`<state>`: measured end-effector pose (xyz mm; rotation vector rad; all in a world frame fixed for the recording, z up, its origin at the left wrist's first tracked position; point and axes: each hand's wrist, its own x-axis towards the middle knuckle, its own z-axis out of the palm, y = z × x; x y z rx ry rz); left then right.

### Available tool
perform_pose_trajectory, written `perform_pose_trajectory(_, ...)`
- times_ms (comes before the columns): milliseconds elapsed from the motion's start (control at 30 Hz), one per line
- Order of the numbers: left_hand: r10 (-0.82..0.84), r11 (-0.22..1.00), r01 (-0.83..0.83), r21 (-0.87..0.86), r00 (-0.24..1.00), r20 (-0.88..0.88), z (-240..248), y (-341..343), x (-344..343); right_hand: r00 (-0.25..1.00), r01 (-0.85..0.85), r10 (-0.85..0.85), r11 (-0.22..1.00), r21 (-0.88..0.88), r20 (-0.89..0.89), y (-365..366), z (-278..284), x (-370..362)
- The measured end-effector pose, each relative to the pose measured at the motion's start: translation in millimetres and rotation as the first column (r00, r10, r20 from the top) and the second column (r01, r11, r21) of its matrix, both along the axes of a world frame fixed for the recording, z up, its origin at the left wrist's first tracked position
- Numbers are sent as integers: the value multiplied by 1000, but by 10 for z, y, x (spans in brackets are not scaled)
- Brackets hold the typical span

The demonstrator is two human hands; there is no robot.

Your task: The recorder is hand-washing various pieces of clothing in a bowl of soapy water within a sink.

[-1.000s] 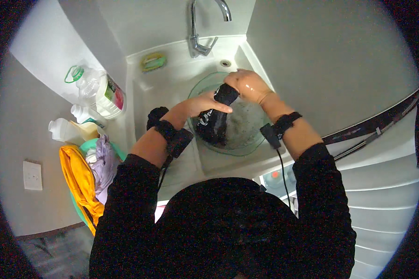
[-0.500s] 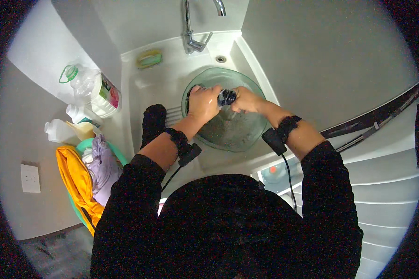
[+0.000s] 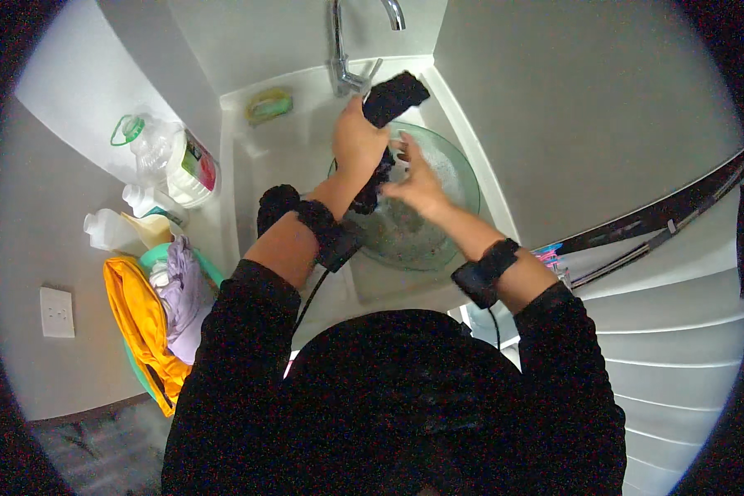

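Observation:
A wet black sock (image 3: 395,98) is gripped by my left hand (image 3: 360,142). One end sticks up past the fist toward the faucet, and dark fabric also hangs below it over the basin. Beside it my right hand (image 3: 419,182) is off the sock, its fingers apart and curved. Under both hands sits a round greenish see-through basin (image 3: 469,186) with cloudy, sudsy water. A second black cloth bundle (image 3: 278,208), perhaps another sock, lies at the left of the sink, partly hidden behind my left forearm.
The white sink (image 3: 252,153) has a chrome faucet (image 3: 341,62) at the back and a green soap bar (image 3: 279,106) on its back-left ledge. Left of it stand a large clear jug (image 3: 192,169), white bottles (image 3: 145,200) and a green tub with orange clothing (image 3: 136,318) and lilac clothing (image 3: 183,302).
Both hands were clenched on the bunched black sock over the basin. Now my right hand has let go and opened, while my left raises the sock, which has spread out toward the faucet.

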<state>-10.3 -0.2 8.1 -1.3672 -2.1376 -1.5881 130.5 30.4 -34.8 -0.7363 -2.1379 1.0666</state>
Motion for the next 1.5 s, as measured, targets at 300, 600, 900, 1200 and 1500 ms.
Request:
perform_pose_trajectory(300, -84, 996, 87, 12, 908, 411, 203, 89, 289, 982, 122, -149, 969, -215, -114, 240, -338, -392)
perform_pose_trajectory(600, -362, 919, 372, 134, 656, 662, 77, 153, 113, 972, -116, -36, 784, -610, -231, 98, -82, -270)
perform_pose_trajectory(900, -553, 725, 605, 329, 227, 802, -235, 201, -71, 993, -100, 36, 788, -608, -117, 100, -170, -171)
perform_pose_trajectory(1200, -529, 605, 668, 433, -70, 846, -387, 121, -192, 918, -371, 370, 674, -639, -143, 215, -207, -82)
perform_pose_trajectory(1500, -663, 667, 654, 357, 303, 684, -293, -126, 138, 905, -267, -87, 644, -716, -416, 291, 371, -215)
